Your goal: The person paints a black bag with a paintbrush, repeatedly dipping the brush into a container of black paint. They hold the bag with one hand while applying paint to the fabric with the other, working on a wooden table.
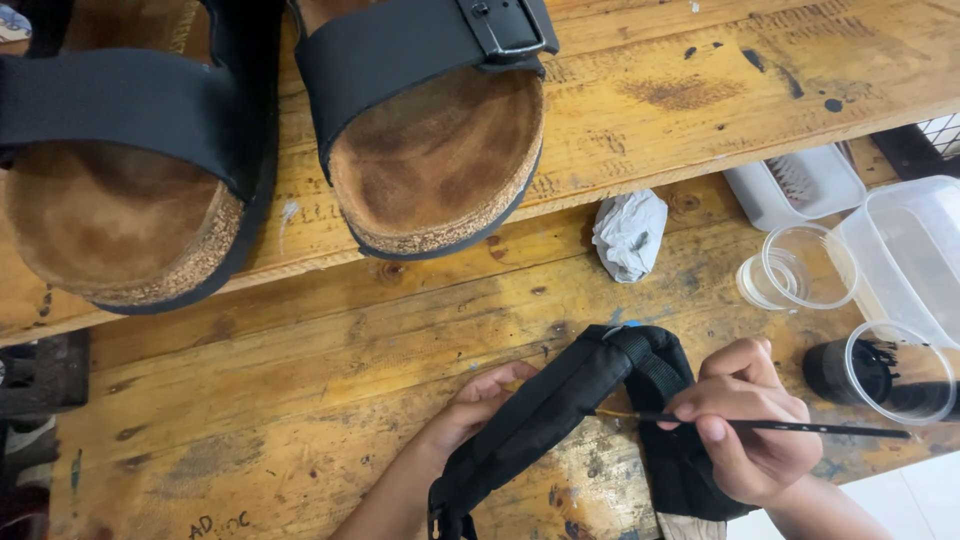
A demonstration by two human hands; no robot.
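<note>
Nearest, the left hand steadies a black sandal strap lying on the wooden counter, fingers curled against its edge, while the right hand pinches a thin paintbrush shut between thumb and fingers, bristles touching the strap. A slip could smear paint onto the counter, or the brush handle could knock the tipped cup with black paint just beside it. Beyond, a crumpled tissue, and two sandals on the raised shelf are cut off, as is the strap's lower end.
</note>
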